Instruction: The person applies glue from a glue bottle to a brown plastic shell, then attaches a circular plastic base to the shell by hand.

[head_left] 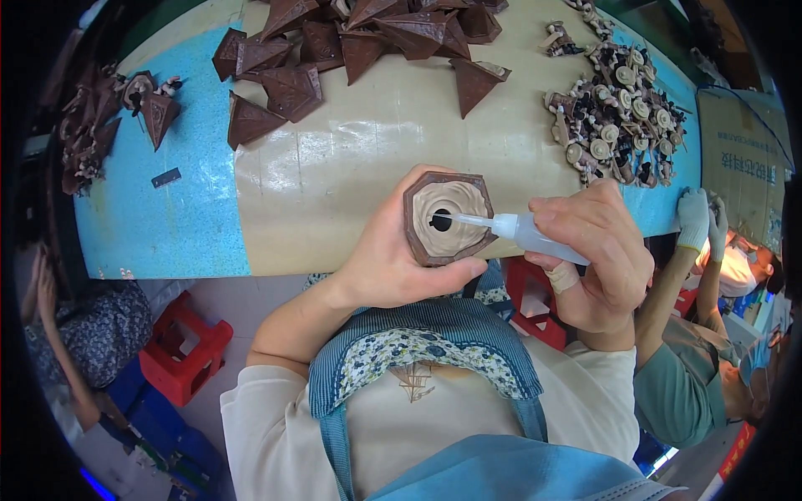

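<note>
- Left hand [393, 250] wrapped round the brown hexagonal shell [449, 217], fingers closed on its outer walls, held up just in front of the table [334, 184] edge.
- Right hand [597, 250] clamped on a small squeeze bottle [535, 235], nozzle tip inside the shell's pale hollow, right by the dark centre hole.
- Looks light, rigid, thin-walled; best gripped by the outer facets, clear of the inside.
- Beyond the shell: brown pyramid pieces [334, 42]; to its right, small figurines [618, 125].
- Farther right, a co-worker's gloved hands [702, 219].
</note>
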The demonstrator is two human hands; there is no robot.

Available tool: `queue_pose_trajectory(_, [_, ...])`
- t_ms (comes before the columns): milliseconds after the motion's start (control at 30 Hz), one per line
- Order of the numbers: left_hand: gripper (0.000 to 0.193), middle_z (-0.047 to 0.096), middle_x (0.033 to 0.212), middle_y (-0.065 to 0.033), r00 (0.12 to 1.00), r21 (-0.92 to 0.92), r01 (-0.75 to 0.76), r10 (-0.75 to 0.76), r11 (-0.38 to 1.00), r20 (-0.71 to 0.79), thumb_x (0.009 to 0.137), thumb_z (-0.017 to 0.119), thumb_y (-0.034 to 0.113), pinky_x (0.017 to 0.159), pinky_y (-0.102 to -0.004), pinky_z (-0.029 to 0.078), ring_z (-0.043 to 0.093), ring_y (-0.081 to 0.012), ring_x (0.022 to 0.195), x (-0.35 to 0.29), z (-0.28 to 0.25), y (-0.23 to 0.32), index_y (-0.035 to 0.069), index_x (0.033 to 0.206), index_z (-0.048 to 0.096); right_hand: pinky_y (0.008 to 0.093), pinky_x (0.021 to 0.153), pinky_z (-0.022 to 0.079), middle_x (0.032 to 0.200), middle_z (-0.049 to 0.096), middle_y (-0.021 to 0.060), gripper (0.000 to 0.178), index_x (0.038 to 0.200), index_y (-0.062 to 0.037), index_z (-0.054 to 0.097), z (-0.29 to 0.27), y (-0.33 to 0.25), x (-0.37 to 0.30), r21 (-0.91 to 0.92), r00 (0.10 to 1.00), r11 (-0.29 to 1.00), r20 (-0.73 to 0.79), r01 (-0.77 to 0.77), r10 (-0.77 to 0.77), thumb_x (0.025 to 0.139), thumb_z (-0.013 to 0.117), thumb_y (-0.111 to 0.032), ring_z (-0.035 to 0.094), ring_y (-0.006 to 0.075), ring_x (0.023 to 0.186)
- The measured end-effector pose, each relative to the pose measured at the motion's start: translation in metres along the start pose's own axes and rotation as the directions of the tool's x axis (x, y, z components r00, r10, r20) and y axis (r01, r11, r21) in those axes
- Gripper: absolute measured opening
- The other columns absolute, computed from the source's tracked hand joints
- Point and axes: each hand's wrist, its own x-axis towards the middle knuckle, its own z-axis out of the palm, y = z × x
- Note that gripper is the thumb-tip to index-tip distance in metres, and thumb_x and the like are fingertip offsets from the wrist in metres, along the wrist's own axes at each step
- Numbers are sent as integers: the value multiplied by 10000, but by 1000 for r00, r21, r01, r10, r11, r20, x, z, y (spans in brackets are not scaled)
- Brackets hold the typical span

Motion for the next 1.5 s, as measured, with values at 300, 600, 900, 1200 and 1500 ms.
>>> queue_pose_trajectory(300, [634,550,1054,-67,1000,7,26,-26,1000,3,672,782,95,881,-274,432,525,-125,995,-1,4,-3,-2,1185,422,324,574,410,808,658,155,293,897,20,650,-2,1,-7,-2,1000,1000,-22,16,-16,608,674,-25,597,250,649])
queue_pose_trajectory(600, [612,581,1033,-99,995,284,71,-48,956,-89,651,807,127,866,-291,454,568,-146,973,3,3,10,1,1140,461,320,645,463,886,628,120,346,1044,31,565,0,22,-31,331,931,884,-42,-329,362,721,687,20,600,204,755])
queue_pose_trajectory(900, [749,503,1125,-193,930,837,-178,366,518,-29,648,765,131,893,-364,431,536,-323,1032,14,-9,29,-30,1272,384,291,792,514,1020,611,105,291,1098,21,536,38,116,20,625,790,694,-195,-357,581,811,581,39,609,154,918])
queue_pose_trajectory(1200, [665,482,1226,-226,804,729,-322,581,604,-126,682,698,-26,955,-373,424,523,-297,1127,15,-22,15,-26,1258,367,343,854,486,1064,624,191,469,1161,-28,566,53,153,61,-96,805,806,-191,-584,561,711,482,76,621,286,970])
queue_pose_trajectory(1500, [621,525,1174,-232,590,789,-448,802,421,-93,638,766,-45,951,-442,408,562,-340,1073,31,-23,8,23,1109,367,563,997,327,1330,471,202,540,1120,2,623,8,207,81,-787,645,345,-88,-512,759,878,492,-463,345,403,1278])
